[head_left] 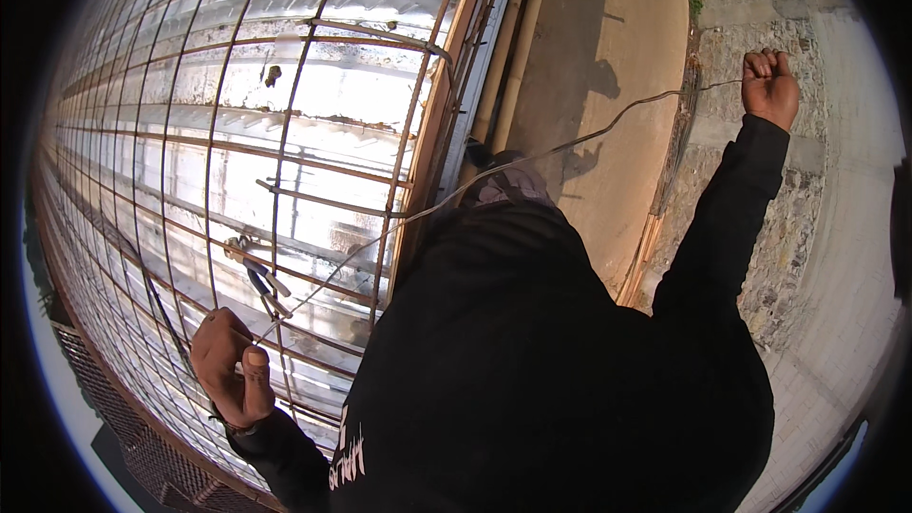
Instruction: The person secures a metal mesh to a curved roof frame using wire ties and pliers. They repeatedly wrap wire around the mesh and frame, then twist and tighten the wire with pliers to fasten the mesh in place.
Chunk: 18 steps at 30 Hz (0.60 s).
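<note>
While the wire (560, 146) is drawn out across the frame from lower left to upper right, both its visible ends are taken up in the hands. At lower left, the left hand (231, 366) is held over the bar grid, back of the hand toward the left edge; the wire is gripped between its curled fingers and the thumb, which is raised. At upper right, the right hand (769, 90) is clenched round the far end, arm outstretched; how each finger lies there cannot be told. Between the hands the wire is slightly bowed, and is passed over the grid's edge and in front of the black sweatshirt (532, 351).

The left half of the frame is filled by the grid of rusty bars (283, 160). Behind it, bright ribbed sheeting (361, 85) is seen, glare-washed in places. Just above and to the right of the left hand, pliers (255, 273) with blue-and-grey handles are noted at the bars; whether they are hooked or laid there cannot be told.

The grid is bordered at upper centre by a timber edge (433, 123). Brown ground (646, 0), crossed by shadows, is seen beyond; farther right, a rough stony strip (793, 209).
</note>
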{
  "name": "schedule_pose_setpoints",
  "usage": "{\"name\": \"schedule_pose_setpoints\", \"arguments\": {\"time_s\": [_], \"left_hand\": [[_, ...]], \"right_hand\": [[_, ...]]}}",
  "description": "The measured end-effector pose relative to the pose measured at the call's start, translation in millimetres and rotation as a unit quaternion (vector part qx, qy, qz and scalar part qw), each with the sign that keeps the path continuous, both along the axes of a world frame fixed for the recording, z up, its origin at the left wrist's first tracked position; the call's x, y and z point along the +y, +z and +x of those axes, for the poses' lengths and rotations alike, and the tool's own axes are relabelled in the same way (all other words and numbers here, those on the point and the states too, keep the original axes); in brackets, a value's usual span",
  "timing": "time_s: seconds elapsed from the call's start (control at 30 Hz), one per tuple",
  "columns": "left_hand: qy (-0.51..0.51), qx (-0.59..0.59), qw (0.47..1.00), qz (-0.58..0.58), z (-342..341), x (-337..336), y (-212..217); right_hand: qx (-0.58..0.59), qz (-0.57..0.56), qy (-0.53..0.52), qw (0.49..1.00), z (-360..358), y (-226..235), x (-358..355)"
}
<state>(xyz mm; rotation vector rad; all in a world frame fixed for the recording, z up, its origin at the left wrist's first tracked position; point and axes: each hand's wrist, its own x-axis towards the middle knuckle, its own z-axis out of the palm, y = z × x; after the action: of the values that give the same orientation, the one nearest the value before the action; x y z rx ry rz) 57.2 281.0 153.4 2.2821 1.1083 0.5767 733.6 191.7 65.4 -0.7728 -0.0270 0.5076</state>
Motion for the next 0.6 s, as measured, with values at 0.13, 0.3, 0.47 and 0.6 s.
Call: {"name": "schedule_pose_setpoints", "arguments": {"time_s": [0.13, 0.3, 0.47, 0.6], "left_hand": [[-0.019, 0.007, 0.993, -0.118, 20, -3, 0], [-0.095, 0.098, 0.982, -0.128, 42, -9, -10], [-0.126, 0.139, 0.974, -0.127, 54, -17, -28], [-0.147, 0.141, 0.965, -0.165, 66, -26, -39]], "right_hand": [[-0.053, -0.094, 0.033, 0.994, 27, -19, -19], [-0.275, -0.263, -0.048, 0.923, 53, 13, -38], [-0.471, -0.468, -0.073, 0.744, 83, 97, -57], [-0.625, -0.496, -0.169, 0.578, 90, 162, -51]]}}
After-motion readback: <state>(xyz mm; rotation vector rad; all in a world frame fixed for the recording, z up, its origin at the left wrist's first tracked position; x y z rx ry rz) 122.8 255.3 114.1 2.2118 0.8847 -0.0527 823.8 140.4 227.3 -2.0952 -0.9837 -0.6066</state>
